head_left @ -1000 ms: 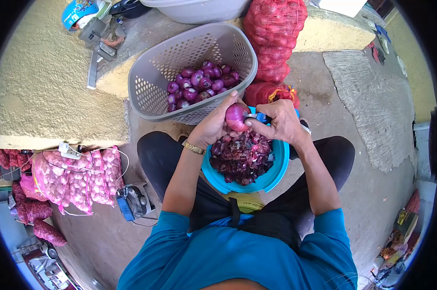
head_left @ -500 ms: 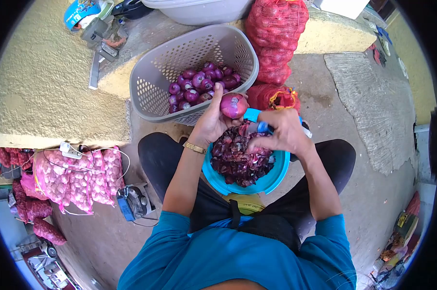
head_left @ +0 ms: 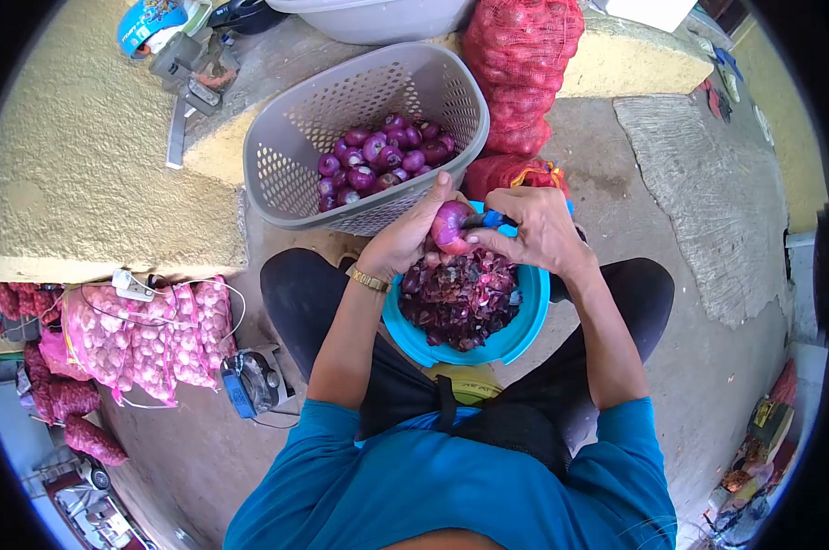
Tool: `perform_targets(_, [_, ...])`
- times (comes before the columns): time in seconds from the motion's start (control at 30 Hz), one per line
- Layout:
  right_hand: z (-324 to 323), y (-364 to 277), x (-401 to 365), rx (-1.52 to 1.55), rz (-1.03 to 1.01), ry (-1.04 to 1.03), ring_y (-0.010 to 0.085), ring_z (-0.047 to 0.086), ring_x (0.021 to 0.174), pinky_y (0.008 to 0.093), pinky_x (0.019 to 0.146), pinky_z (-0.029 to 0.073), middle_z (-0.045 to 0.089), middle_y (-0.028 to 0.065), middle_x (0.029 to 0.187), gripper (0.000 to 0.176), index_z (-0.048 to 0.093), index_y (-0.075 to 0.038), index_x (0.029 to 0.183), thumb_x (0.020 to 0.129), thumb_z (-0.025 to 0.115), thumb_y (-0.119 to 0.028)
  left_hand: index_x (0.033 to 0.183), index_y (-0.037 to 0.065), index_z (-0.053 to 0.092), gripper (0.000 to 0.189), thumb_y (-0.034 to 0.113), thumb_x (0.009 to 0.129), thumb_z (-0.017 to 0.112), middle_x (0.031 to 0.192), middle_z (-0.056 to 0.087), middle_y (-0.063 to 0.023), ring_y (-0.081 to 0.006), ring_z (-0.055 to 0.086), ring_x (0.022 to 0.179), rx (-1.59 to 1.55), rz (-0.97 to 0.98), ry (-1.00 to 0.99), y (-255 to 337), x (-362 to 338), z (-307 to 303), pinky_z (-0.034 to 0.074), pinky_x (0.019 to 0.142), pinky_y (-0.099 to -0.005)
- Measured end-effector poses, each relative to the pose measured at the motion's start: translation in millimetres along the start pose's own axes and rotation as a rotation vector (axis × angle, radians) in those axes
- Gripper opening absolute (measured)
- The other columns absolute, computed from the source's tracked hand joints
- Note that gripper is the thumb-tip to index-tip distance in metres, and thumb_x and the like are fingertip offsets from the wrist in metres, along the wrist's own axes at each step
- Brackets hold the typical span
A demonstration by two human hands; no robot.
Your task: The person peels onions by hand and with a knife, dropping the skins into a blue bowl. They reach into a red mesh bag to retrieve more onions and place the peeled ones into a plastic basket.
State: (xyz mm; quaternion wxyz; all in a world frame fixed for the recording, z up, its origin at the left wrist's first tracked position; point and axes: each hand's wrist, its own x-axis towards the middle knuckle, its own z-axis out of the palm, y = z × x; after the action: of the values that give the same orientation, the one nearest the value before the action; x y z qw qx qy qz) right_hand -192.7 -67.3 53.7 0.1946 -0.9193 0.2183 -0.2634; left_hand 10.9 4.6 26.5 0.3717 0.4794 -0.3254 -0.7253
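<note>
My left hand [head_left: 402,244] is closed around a red onion [head_left: 450,228], held above a turquoise basin [head_left: 529,316]. In my right hand [head_left: 545,231] is a small knife [head_left: 494,219] with a blue handle, its short dark blade against the onion's right side. The right thumb touches or nearly touches the onion's lower side. Below both hands, the basin holds a heap of dark red onion skins [head_left: 458,307]. Just beyond, a grey perforated basket [head_left: 277,203] contains many shiny purple onions [head_left: 375,150].
A tall red mesh sack [head_left: 522,82] of onions stands right of the basket, with an opened red sack [head_left: 515,174] before it. Pink net bags [head_left: 149,335] of garlic lie at left, near a blue-and-grey device [head_left: 253,383]. A grey tub [head_left: 378,23] sits on the ledge behind.
My right hand has turned and moved slightly, bringing the knife blade against the onion. The left hand has shifted the onion a little lower and tilted it.
</note>
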Motion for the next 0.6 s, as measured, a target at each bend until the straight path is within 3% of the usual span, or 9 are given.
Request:
perform_targets(0.03, [0.4, -0.2, 0.2, 0.001, 0.0, 0.0, 0.0305, 0.06, 0.06, 0.0408, 0.051, 0.042, 0.057, 0.0098, 0.064, 0.045, 0.056, -0.006, 0.073, 0.08, 0.073, -0.047, 0.102, 0.01, 0.058, 0.072, 0.074, 0.094, 0.026, 0.066, 0.057, -0.0013, -0.0046, 0.05, 0.048, -0.016, 0.006, 0.036, 1.3, -1.0, 2.5, 0.035, 0.038, -0.017])
perform_targets(0.27, [2.2, 1.4, -0.7, -0.015, -0.009, -0.033, 0.0305, 0.061, 0.06, 0.0412, 0.051, 0.042, 0.058, 0.0099, 0.064, 0.045, 0.057, -0.006, 0.072, 0.081, 0.072, -0.048, 0.102, 0.011, 0.058, 0.07, 0.073, 0.094, 0.027, 0.066, 0.057, 0.0003, -0.0037, 0.049, 0.047, 0.055, 0.01, -0.006, 5.3, -4.7, 1.2, 0.035, 0.038, -0.0162])
perform_targets(0.33, [3.6, 2.7, -1.6, -0.004, -0.008, -0.039, 0.0306, 0.061, 0.06, 0.0413, 0.051, 0.042, 0.059, 0.0102, 0.064, 0.045, 0.057, -0.006, 0.072, 0.082, 0.072, -0.048, 0.104, 0.014, 0.06, 0.074, 0.077, 0.092, 0.024, 0.078, 0.064, -0.0002, -0.0073, 0.064, 0.056, 0.071, -0.037, -0.004, 2.2, -2.4, -2.2, 0.04, 0.041, -0.0142])
perform_targets(0.6, [10.4, 6.0, -4.5, 0.094, 0.047, -0.039, 0.0334, 0.06, 0.056, 0.0423, 0.049, 0.043, 0.059, 0.0137, 0.059, 0.043, 0.067, -0.007, 0.073, 0.083, 0.071, -0.048, 0.108, 0.01, 0.06, 0.074, 0.074, 0.093, 0.028, 0.08, 0.065, -0.0018, -0.0087, 0.064, 0.056, 0.07, 0.001, -0.006, 0.9, -1.1, -3.3, 0.041, 0.041, -0.016])
